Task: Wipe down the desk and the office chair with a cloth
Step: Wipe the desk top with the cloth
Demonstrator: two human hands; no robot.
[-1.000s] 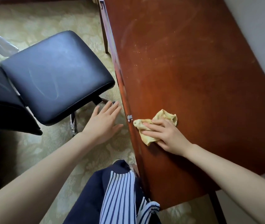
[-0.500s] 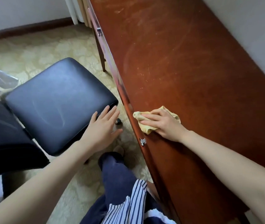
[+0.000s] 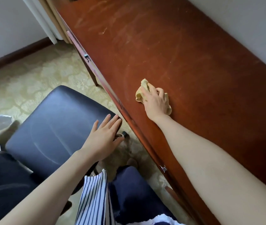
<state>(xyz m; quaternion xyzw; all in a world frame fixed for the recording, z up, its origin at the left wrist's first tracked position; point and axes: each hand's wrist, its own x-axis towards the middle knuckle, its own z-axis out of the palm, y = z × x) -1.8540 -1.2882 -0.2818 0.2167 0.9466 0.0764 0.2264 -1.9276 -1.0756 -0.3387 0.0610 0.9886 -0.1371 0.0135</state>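
A long red-brown wooden desk (image 3: pixel 169 46) runs from the top of the view down to the lower right, its top streaked with dust marks. My right hand (image 3: pixel 155 100) presses a crumpled yellow cloth (image 3: pixel 140 93) flat on the desk top, fingers spread over it, a little in from the front edge. A black leather office chair (image 3: pixel 52 125) stands left of the desk. My left hand (image 3: pixel 104 137) rests with straight fingers on the seat's front right corner.
The desk's front rail carries small metal drawer fittings (image 3: pixel 87 57). A desk leg (image 3: pixel 93 78) stands on the patterned beige carpet (image 3: pixel 31 82). A grey wall (image 3: pixel 250 21) borders the desk's far side. My legs, in dark trousers (image 3: pixel 134 195), stand between chair and desk.
My right hand has slid the cloth away from the desk's front edge, further onto the top and along it. The left hand has moved from beside the chair onto the seat corner.
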